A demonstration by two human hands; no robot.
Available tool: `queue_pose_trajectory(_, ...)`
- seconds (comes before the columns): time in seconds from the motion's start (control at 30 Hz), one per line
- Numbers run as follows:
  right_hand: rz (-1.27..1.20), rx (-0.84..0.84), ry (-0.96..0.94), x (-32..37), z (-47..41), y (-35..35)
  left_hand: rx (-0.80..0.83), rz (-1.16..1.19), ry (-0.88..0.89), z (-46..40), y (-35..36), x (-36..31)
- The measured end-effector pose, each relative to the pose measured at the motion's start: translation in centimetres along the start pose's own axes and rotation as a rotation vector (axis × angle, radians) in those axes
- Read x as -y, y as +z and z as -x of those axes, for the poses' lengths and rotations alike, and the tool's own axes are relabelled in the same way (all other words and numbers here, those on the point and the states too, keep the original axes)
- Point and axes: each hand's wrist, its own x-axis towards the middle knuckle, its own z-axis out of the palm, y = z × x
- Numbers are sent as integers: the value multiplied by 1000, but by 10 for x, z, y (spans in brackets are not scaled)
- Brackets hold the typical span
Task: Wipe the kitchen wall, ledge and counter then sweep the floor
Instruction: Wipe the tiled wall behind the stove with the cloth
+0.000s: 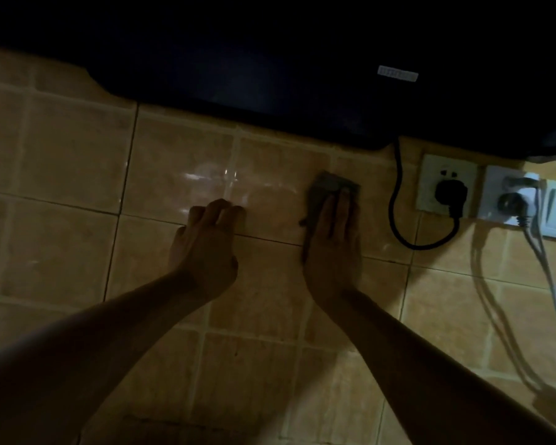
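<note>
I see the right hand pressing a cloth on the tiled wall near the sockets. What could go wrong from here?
1. The cloth under the right hand lies close to the wall socket with a black plug; if it is damp, moisture could reach the socket.
2. A wider stroke might snag the looping black cable.
3. The left hand braces on glossy tiles and may slip.

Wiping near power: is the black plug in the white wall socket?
In: the black plug sits seated in the white wall socket.
</note>
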Motion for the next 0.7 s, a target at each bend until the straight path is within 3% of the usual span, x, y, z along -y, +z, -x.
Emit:
queue_pose_trajectory(0.17,-13,-99,227,4,-21,3,-36,-16,-19,-6,-12,25)
queue_pose_trajectory(0.37,48,-7,-120,94,-21,20,-49,-78,-52,-6,-22,60)
queue_pose_trajectory(0.5,117,23,-275,82,-24,17,-28,-68,-128,-3,-28,79)
queue_pose_trajectory(0.6,192,-9,-180,69,-25,13,-6,-50,-151,-1,-32,92)
queue_pose_trajectory(0.7,98,15,-43,104,-28,18,7,-63,-118,1,-38,103)
